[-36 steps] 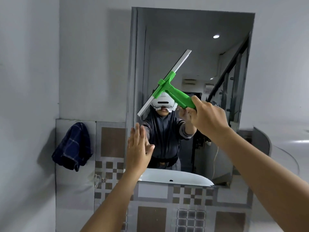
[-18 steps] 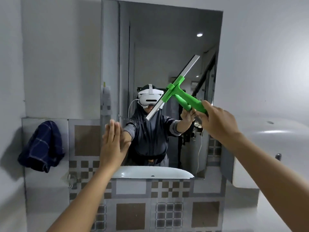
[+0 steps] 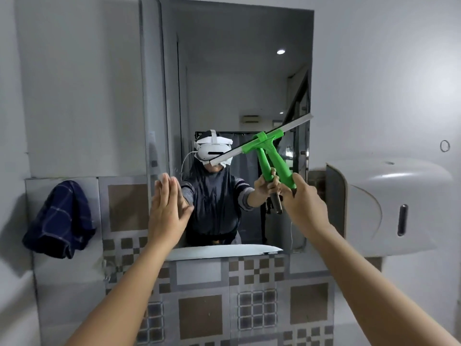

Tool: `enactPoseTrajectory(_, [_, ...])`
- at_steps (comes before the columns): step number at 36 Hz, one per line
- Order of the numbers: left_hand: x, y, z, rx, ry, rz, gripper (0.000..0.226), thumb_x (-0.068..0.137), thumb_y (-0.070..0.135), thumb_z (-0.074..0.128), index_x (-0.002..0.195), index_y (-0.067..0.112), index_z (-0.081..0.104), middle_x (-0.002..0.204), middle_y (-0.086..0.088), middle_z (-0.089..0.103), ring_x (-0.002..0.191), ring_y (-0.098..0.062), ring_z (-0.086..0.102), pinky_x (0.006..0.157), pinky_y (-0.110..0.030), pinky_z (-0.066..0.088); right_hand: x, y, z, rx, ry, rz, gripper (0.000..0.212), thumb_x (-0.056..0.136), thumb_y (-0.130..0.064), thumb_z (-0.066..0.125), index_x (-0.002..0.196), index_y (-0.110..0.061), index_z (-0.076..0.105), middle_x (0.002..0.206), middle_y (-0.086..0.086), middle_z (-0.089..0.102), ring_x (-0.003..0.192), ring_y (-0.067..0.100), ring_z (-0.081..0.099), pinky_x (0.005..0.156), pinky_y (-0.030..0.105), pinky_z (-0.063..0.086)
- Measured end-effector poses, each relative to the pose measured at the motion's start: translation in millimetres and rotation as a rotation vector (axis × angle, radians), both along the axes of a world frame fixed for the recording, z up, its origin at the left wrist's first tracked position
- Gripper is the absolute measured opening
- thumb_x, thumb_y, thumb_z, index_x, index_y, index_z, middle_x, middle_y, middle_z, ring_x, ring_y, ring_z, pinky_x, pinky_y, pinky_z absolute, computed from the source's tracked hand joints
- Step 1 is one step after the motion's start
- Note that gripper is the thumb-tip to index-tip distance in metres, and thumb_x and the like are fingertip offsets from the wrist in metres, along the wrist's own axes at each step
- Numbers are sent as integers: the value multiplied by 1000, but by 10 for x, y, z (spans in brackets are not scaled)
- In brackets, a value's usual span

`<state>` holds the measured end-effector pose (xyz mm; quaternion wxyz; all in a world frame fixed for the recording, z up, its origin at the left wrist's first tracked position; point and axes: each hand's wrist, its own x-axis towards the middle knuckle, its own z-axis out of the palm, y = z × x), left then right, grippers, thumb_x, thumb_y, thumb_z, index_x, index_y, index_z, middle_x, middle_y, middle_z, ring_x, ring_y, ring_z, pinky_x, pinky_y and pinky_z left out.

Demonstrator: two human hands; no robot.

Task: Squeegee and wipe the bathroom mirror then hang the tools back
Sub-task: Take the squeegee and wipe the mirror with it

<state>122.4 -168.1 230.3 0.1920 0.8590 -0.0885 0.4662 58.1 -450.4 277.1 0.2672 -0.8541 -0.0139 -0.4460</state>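
Note:
A tall rectangular mirror (image 3: 224, 71) hangs on the grey wall ahead. My right hand (image 3: 305, 206) grips the green handle of a squeegee (image 3: 274, 156). Its grey blade lies against the glass near the mirror's right edge and slants up to the right. My left hand (image 3: 167, 213) is flat, fingers together and pointing up, at the mirror's lower left part, holding nothing. A dark blue checked cloth (image 3: 59, 221) hangs on the wall to the left of the mirror.
A white paper dispenser (image 3: 389, 208) juts from the wall just right of the mirror, close to my right hand. Patterned brown and grey tiles (image 3: 199, 308) cover the wall below. A small ring hook (image 3: 444, 146) sits high on the right wall.
The squeegee has swung from a steep slant at the mirror's middle to a flatter angle at its right edge. My view has shifted right, so the dispenser has come into sight.

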Motion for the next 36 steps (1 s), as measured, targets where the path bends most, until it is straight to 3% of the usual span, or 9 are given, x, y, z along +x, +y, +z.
enactPoseTrajectory(8, [31,37,-25,-4,-6,-24,89,86,33,61,146,13,-2,154,-2,-15,138,-19,-15,111,-35,5,-22,245,-195,167,38,33,27,96,-36,42,114,-16,46,87,10,62,70,29,60,60,36,49])
enactPoseTrajectory(13, [22,66,-28,5,-12,-49,90,86,29,62,145,13,-3,152,-2,-14,140,-22,-11,112,-36,4,-105,490,-329,311,102,68,25,96,-36,41,107,-15,47,88,9,58,74,29,59,65,39,47])
enactPoseTrajectory(19, [-2,97,-28,25,15,-51,93,86,30,60,141,17,-13,153,-2,-16,140,-22,-12,114,-49,21,-183,788,-558,452,128,112,21,95,-35,42,98,-15,49,74,2,53,63,22,51,58,36,42])
enactPoseTrajectory(23, [-28,116,-46,45,12,-80,88,88,29,58,141,16,-13,152,-1,-17,141,-23,-12,114,-49,20,-229,1024,-693,561,127,127,24,94,-34,45,86,-12,48,71,2,52,61,22,50,61,42,46])
enactPoseTrajectory(27, [-20,156,-81,69,1,-99,86,88,27,58,143,15,-7,153,-2,-13,142,-25,-8,116,-47,15,-247,1305,-684,721,122,183,24,94,-35,46,85,-14,50,81,10,60,66,26,59,69,50,55])
enactPoseTrajectory(36, [-1,331,-173,164,-8,-165,72,94,28,47,146,12,1,155,-3,-12,141,-18,-16,115,-36,-3,-260,1820,-464,1002,71,271,28,96,-31,45,101,-4,54,92,14,66,75,25,66,59,31,51])
